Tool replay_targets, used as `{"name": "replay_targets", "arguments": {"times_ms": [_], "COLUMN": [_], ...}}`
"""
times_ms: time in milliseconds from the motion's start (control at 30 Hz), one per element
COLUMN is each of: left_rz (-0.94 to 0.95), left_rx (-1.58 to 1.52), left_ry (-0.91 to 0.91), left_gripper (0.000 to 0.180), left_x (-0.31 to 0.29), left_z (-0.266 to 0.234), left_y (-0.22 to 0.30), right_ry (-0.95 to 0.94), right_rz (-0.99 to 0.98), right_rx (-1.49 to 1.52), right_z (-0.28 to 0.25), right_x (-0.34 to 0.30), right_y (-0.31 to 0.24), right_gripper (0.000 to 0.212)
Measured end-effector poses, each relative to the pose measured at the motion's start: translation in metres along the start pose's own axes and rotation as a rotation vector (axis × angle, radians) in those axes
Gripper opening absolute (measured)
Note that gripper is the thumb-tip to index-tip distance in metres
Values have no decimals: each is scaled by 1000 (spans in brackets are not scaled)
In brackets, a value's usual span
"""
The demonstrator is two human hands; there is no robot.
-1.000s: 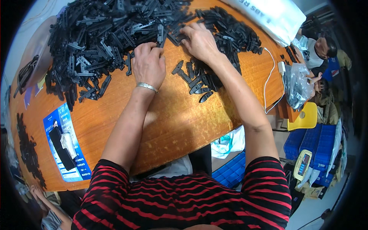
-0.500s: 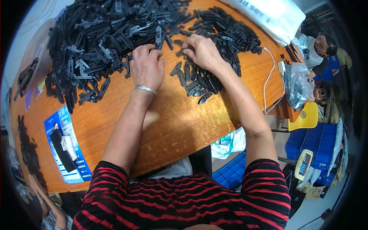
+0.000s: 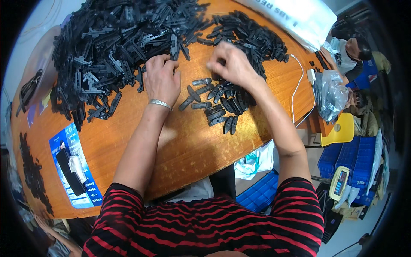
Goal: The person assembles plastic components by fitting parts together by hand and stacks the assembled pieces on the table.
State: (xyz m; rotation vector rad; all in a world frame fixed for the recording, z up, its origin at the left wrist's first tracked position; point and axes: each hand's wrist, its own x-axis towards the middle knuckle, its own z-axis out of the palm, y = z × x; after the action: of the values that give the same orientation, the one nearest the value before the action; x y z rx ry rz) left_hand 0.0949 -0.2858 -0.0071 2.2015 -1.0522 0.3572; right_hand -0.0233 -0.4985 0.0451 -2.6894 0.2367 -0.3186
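Observation:
My left hand (image 3: 162,82), with a silver bracelet on its wrist, rests at the near right edge of a large heap of long black plastic parts (image 3: 124,47). Its fingers curl down, tips hidden, and whatever they may hold cannot be made out. My right hand (image 3: 235,66) hovers over the table with thumb and bent fingers apart, slightly blurred, nothing visible between them. Below it lies a loose cluster of short, boat-shaped black plastic pieces (image 3: 231,104). A bigger pile of similar small pieces (image 3: 257,36) lies just beyond my right hand.
The wooden table (image 3: 192,145) also bears a blue printed sheet (image 3: 87,184) with a black object on it, a white sack (image 3: 299,21), a white cable (image 3: 295,94) and a clear plastic bag (image 3: 332,96). Another person (image 3: 346,53) sits at the right. Dark parts (image 3: 34,171) line the left edge.
My right hand has shifted right and slightly toward me. Several small black pieces in the cluster have moved nearer and spread left. The left hand has moved slightly nearer me.

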Motion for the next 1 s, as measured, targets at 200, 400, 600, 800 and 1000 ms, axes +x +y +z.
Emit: {"name": "replay_targets", "arguments": {"times_ms": [200,400,600,800,1000], "left_rz": [-9,2,13,14,-19], "left_rx": [-12,-41,-20,7,6], "left_ry": [-11,-12,18,0,-17], "left_gripper": [22,22,22,23,23], "left_x": [0,1,0,0,0], "left_z": [-1,-1,1,0,0], "left_y": [2,1,1,-3,-3], "right_ry": [342,216,18,-127,191], "right_rz": [60,143,141,-47,18], "right_rx": [-313,-370,-257,-93,-375], "right_z": [31,36,16,-5,-18], "right_x": [66,60,21,1,89], "right_y": [32,40,17,3,70], "right_gripper": [34,35,29,37,50]}}
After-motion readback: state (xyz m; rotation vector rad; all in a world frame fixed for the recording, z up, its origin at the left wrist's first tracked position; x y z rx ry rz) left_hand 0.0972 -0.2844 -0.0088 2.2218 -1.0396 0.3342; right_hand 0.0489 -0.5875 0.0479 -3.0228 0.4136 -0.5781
